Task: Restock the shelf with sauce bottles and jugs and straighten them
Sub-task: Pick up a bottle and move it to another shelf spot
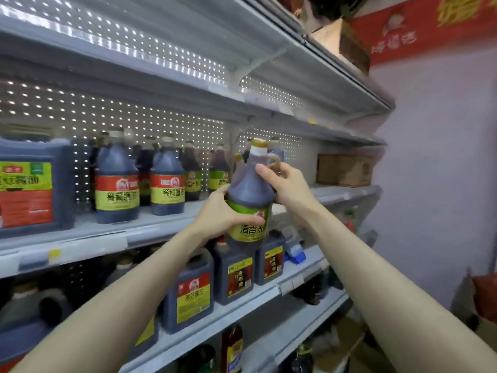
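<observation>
Your left hand (219, 212) wraps the green-labelled jug (248, 196). Your right hand (289, 185) grips near its handle. Pushed in carelessly, it could topple the far bottles (218, 173).

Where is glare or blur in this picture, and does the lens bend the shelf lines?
Head view: bright dots glare on the perforated back panel; the shelf edge curves, a wide-angle effect; the green-label jug, held by the left hand and right hand, is fairly sharp; the red banner is blurred.
</observation>
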`<state>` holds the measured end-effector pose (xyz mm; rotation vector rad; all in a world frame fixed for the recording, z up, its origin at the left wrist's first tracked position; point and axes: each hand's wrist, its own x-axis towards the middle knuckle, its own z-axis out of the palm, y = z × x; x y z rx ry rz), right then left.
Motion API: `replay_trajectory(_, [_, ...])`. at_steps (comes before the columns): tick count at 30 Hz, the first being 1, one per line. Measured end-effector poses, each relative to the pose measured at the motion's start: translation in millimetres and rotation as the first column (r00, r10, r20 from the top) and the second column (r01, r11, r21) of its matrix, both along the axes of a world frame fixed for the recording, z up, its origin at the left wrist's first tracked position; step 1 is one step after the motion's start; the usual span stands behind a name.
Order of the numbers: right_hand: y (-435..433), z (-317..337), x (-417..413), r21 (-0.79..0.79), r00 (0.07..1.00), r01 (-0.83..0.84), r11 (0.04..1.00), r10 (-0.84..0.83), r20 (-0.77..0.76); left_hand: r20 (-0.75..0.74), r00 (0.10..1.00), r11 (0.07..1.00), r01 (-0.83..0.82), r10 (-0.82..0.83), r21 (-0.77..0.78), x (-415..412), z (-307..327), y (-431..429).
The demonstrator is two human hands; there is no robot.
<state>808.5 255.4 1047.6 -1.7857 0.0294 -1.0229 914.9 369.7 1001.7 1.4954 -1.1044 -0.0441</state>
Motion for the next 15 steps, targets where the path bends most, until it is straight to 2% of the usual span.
replay_trajectory(4, [-56.6, 3.5, 42.7, -0.003, 0.999, -0.04, 0.999, 0.04, -0.003, 0.004, 0.998, 0.997, -0.07, 0.07, -0.02, 35.6, 5.5, -47.9])
replay_trajectory(15, [-193.2, 7.0, 151.0, -0.082, 0.946, -0.323, 0.943, 0.324, -0.007, -0.047, 0.946, 0.943, -0.325, 0.322, -0.077, 104.6, 6.0, -159.7])
